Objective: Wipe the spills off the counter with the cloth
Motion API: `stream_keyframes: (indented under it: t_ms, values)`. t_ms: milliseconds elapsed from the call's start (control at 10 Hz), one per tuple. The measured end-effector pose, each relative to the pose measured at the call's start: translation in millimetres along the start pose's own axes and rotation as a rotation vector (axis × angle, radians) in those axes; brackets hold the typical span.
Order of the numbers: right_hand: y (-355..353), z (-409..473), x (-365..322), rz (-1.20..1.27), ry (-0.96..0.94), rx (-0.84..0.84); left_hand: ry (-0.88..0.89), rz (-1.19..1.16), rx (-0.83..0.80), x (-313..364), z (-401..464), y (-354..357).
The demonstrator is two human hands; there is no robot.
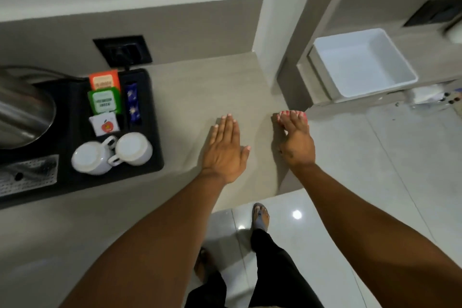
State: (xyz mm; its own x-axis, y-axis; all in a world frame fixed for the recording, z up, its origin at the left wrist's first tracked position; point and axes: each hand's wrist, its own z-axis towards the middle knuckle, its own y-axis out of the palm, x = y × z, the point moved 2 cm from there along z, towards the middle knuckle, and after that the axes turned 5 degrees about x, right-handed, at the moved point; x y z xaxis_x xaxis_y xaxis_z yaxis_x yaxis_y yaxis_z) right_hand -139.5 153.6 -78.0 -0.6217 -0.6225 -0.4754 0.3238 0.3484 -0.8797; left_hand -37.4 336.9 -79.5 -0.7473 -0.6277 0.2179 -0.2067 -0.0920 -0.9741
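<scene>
No cloth shows anywhere. The left hand point(226, 149) lies flat, fingers point(226, 124) spread and empty, on the bench point(212, 87). The right hand point(296, 142) curls empty over its right edge.

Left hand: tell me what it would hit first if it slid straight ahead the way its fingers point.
The left hand lies flat on the counter, fingers pointing toward the back wall. The counter ahead looks bare, so it would probably meet the wall first; the black tray sits off to its left.

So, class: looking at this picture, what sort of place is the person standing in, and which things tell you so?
Probably a hotel room's tea and coffee corner. A black tray on the counter holds tea sachets, two upturned white cups and a steel kettle.
</scene>
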Motion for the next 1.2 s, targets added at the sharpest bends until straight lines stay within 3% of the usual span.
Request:
stream_keyframes:
  t_ms: [300, 500, 800, 900, 1000, 1200]
  values:
    - [-107, 159, 72, -0.028, -0.031, 0.162, 0.174, -0.07, 0.059, 130, 157, -9]
    - [-116, 239, 143, -0.047, 0.047, -0.009, 0.192, -0.082, 0.084, 205, 251, 8]
    - [-85, 288, 167, -0.071, 0.105, -0.14, 0.123, -0.053, 0.054, 198, 287, 58]
    - [-95, 280, 172, -0.142, 0.095, -0.095, 0.157, -0.084, 0.055, 204, 286, 58]
    - [-115, 265, 173, -0.132, 0.092, 0.062, 0.168, -0.107, 0.034, 206, 282, 44]
    - [-196, 228, 79, 0.037, -0.166, 0.356, 0.158, -0.029, 0.245, 143, 269, -60]
